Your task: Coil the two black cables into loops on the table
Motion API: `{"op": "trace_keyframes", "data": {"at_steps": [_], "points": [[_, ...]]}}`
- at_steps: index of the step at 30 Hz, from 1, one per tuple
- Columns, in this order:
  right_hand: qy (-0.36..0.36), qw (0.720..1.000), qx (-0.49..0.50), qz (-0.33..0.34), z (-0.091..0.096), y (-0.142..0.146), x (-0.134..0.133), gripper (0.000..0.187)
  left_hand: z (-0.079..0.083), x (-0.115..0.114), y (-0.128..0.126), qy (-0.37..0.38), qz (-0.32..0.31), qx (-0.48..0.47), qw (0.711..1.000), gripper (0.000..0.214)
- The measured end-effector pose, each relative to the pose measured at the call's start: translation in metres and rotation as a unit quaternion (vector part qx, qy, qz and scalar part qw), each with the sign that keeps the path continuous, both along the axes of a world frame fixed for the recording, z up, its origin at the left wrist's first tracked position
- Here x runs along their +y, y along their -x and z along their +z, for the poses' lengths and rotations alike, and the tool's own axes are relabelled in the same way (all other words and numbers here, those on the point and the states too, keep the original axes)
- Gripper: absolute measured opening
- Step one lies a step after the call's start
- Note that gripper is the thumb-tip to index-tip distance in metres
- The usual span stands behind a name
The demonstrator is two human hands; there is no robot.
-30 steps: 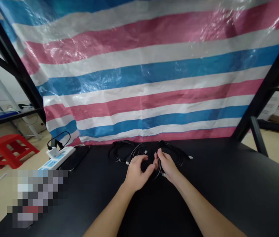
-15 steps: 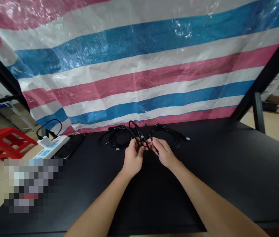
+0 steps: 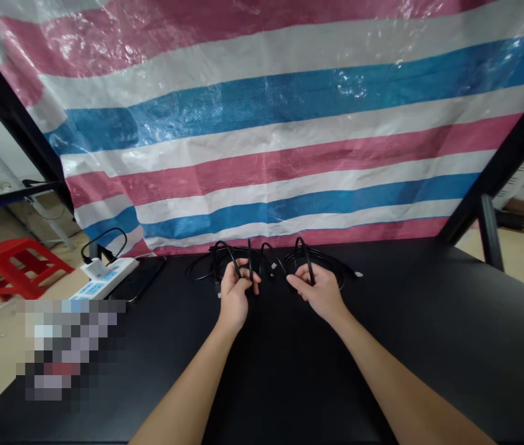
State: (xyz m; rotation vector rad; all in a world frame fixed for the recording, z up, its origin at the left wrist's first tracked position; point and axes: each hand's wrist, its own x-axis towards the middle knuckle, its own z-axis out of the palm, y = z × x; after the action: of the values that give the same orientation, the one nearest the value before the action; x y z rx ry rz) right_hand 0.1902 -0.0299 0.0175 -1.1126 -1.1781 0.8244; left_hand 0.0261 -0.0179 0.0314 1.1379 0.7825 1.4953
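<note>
- Closest to the camera, two bare arms reached out over a black table (image 3: 290, 383).
- The left hand (image 3: 234, 296) was shut tight around some loops of the black cables (image 3: 331, 262). It held them up a little off the table.
- The right hand (image 3: 320, 293) was near the left one but not touching it. Its fingers were closed on another loop, which stood up over the knuckles.
- A bit of cable ran between the two hands. I could not tell if it was one cable or more.
- The job looked like it had only just begun. A few loops were up in the hands, but most of the cables lay in a messy pile just behind them. The ends with the small light plugs lay loose on the table.
- To the left, well apart from the hands, a white power strip (image 3: 104, 281) lay beside a dark phone (image 3: 139, 281).
- Behind it all hung a big striped sheet (image 3: 266, 123), pink, white and blue.
- Far off on the left stood a red stool (image 3: 16, 269) on the floor.
</note>
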Motion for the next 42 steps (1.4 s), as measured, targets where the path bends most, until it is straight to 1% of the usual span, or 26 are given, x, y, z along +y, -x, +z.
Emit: {"op": "trace_keyframes", "data": {"at_steps": [4,6,9,10,12,14,15,16,17,18,20,21,23,24,25,27,29,30,32,34,35,38,40,42], "points": [[0.008,1.000,0.029,0.010,0.002,0.000,-0.001,0.041,0.001,0.001,0.001,0.003,0.052,0.011,0.999,0.018],[0.006,0.999,0.040,-0.010,0.004,-0.002,0.000,0.043,0.002,0.002,0.003,0.002,0.088,0.025,0.996,0.022],[-0.016,0.995,0.072,-0.064,0.007,-0.009,0.002,0.050,0.006,0.006,0.013,-0.033,0.140,0.063,0.988,0.029],[-0.027,0.993,0.078,-0.082,0.008,-0.013,0.003,0.053,0.008,0.007,0.019,-0.049,0.143,0.084,0.985,0.030],[-0.049,0.990,0.067,-0.113,0.009,-0.022,0.004,0.055,0.011,0.012,0.032,-0.079,0.116,0.118,0.983,0.034],[-0.067,0.987,0.042,-0.137,0.008,-0.031,0.006,0.053,0.011,0.019,0.047,-0.083,0.114,0.123,0.982,0.034],[-0.073,0.985,0.036,-0.149,0.007,-0.036,0.006,0.053,0.009,0.023,0.055,-0.080,0.132,0.137,0.978,0.028],[-0.078,0.983,0.035,-0.162,0.006,-0.040,0.007,0.053,0.007,0.027,0.062,-0.075,0.167,0.159,0.970,0.020],[-0.081,0.981,0.040,-0.174,0.006,-0.043,0.008,0.053,0.004,0.030,0.068,-0.078,0.207,0.187,0.957,0.020],[-0.081,0.978,0.048,-0.185,0.005,-0.046,0.009,0.052,0.001,0.033,0.073,-0.083,0.225,0.228,0.944,0.028],[-0.078,0.974,0.067,-0.200,0.004,-0.051,0.010,0.051,-0.004,0.037,0.080,-0.094,0.207,0.321,0.920,0.040],[-0.076,0.974,0.075,-0.202,0.004,-0.052,0.011,0.050,-0.005,0.037,0.081,-0.097,0.184,0.366,0.907,0.041],[-0.078,0.972,0.093,-0.203,0.005,-0.054,0.012,0.046,-0.005,0.036,0.081,-0.098,0.149,0.420,0.890,0.027],[-0.085,0.970,0.105,-0.204,0.005,-0.056,0.012,0.043,-0.003,0.034,0.080,-0.099,0.143,0.422,0.890,0.019],[-0.096,0.967,0.121,-0.205,0.006,-0.057,0.012,0.039,0.000,0.032,0.079,-0.100,0.143,0.407,0.897,0.015],[-0.118,0.958,0.153,-0.210,0.008,-0.062,0.011,0.031,0.007,0.029,0.078,-0.099,0.149,0.339,0.924,0.023],[-0.136,0.948,0.179,-0.225,0.011,-0.068,0.011,0.025,0.017,0.026,0.078,-0.068,0.150,0.246,0.955,0.031],[-0.143,0.942,0.189,-0.238,0.013,-0.072,0.010,0.023,0.022,0.025,0.080,-0.032,0.152,0.194,0.969,0.035],[-0.157,0.927,0.199,-0.277,0.016,-0.081,0.009,0.020,0.032,0.022,0.086,0.076,0.151,0.078,0.982,0.033],[-0.174,0.912,0.191,-0.319,0.017,-0.091,0.009,0.017,0.040,0.020,0.096,0.201,0.104,-0.029,0.974,0.027],[-0.183,0.907,0.181,-0.334,0.017,-0.096,0.009,0.016,0.042,0.019,0.101,0.228,0.079,-0.078,0.967,0.029],[-0.203,0.901,0.150,-0.353,0.014,-0.112,0.008,0.016,0.045,0.019,0.115,0.200,0.088,-0.216,0.952,0.032],[-0.202,0.898,0.136,-0.366,0.012,-0.118,0.008,0.016,0.044,0.020,0.120,0.188,0.086,-0.271,0.940,0.035],[-0.198,0.893,0.119,-0.387,0.010,-0.119,0.008,0.019,0.043,0.021,0.120,0.186,0.080,-0.304,0.931,0.038]]}}
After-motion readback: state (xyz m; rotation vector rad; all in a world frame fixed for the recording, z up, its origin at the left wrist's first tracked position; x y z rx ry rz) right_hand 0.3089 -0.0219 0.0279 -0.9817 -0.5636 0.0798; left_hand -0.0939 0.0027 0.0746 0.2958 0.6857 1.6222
